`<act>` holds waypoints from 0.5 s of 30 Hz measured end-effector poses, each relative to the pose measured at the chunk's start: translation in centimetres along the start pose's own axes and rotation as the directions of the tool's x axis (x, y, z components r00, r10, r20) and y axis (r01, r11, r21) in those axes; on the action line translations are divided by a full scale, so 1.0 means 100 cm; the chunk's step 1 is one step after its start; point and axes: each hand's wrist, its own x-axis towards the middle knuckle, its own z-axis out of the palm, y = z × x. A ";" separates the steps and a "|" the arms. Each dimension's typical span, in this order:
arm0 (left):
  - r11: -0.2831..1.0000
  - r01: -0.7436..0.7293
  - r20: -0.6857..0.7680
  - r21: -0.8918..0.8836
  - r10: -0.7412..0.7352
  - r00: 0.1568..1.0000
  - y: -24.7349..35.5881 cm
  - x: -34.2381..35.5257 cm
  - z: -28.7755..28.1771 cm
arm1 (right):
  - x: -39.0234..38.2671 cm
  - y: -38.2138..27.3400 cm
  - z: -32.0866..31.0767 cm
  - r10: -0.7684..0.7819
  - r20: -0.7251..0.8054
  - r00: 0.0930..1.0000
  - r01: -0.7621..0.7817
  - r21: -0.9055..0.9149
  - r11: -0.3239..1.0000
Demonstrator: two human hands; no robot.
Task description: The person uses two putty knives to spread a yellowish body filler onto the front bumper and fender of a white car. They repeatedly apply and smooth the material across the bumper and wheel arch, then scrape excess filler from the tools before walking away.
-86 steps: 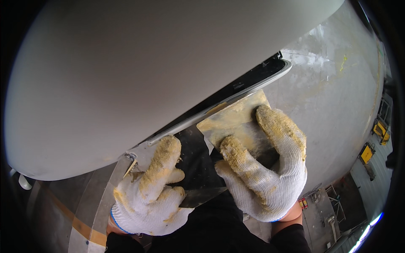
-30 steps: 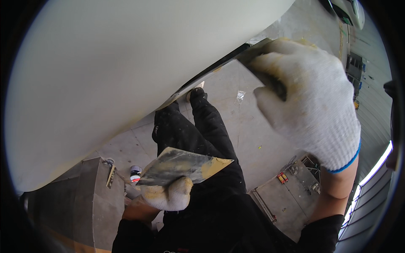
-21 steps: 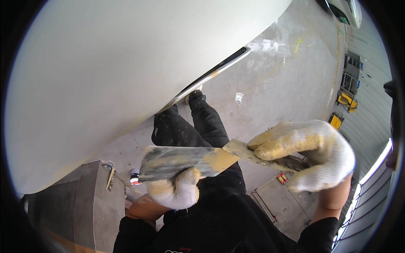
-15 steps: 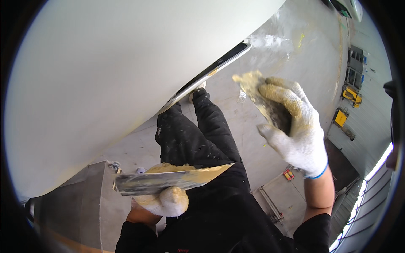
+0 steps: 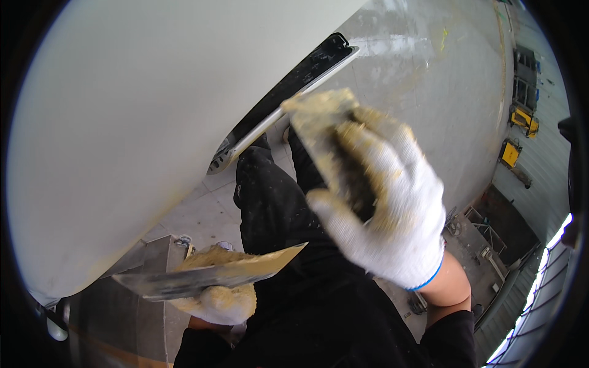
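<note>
My right hand, in a white knit glove stained with yellowish putty, grips a flat putty spreader. Putty coats the spreader's broad far end, and its middle is dark. My left hand, gloved alike, is closed on a flat metal putty plate held low before my body. A mound of tan putty shows along the plate's far side; the fingers beneath are partly hidden. To the left spreads a large, smooth white vehicle panel. Along its edge the spreader's tip overlaps a pale trim strip in view; contact cannot be told.
A dark gap runs between panel and strip. My legs in black trousers stand close beside the panel on a grey floor. Yellow equipment lines the right wall. A grey box-like surface is at lower left.
My right hand with the spreader has moved left and down, nearer the panel's edge. The plate in my left hand has shifted slightly left. More of the dark gap shows.
</note>
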 end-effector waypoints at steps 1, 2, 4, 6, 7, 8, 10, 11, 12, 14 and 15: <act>0.998 -0.053 0.001 0.025 0.053 0.999 -0.005 0.005 0.002 | -0.006 -0.003 0.001 -0.013 0.026 1.000 0.012 0.046 0.999; 0.995 -0.094 -0.022 0.043 0.095 0.995 -0.007 0.011 0.008 | -0.011 -0.006 0.001 -0.025 0.067 0.997 0.019 0.092 0.996; 0.984 -0.158 -0.093 0.076 0.165 0.982 -0.009 0.026 0.011 | -0.022 -0.002 -0.002 -0.016 0.086 0.996 -0.002 0.204 0.979; 0.957 0.211 0.120 -0.202 -0.189 0.975 -0.001 0.043 -0.001 | -0.031 0.012 -0.006 -0.013 0.058 0.998 -0.019 0.519 0.855; 0.712 0.611 0.453 -0.345 -0.444 0.773 0.012 0.054 -0.020 | -0.035 0.020 -0.010 0.035 0.108 0.994 -0.099 0.680 0.727; 0.513 0.738 0.595 -0.438 -0.450 0.666 0.015 0.054 -0.023 | -0.038 0.030 -0.012 -0.030 0.200 0.979 -0.161 0.860 0.484; 0.345 0.862 0.686 -0.370 -0.524 0.505 0.021 0.050 -0.034 | -0.041 0.047 -0.014 -0.127 0.332 0.934 -0.286 0.914 0.289; 0.418 0.811 0.631 -0.409 -0.513 0.582 0.022 0.045 -0.037 | -0.042 0.053 -0.014 -0.140 0.394 0.908 -0.346 0.896 0.278; 0.524 0.727 0.551 -0.443 -0.480 0.682 0.020 0.038 -0.035 | -0.041 0.058 -0.012 -0.035 0.433 0.901 -0.372 0.810 0.454; 0.756 0.494 0.383 -0.429 -0.343 0.858 0.012 0.026 -0.026 | -0.038 0.060 -0.003 0.145 0.330 0.933 -0.340 0.673 0.657; 0.842 0.382 0.318 -0.382 -0.269 0.909 0.007 0.023 -0.021 | -0.036 0.058 0.006 0.168 0.183 0.969 -0.245 0.597 0.764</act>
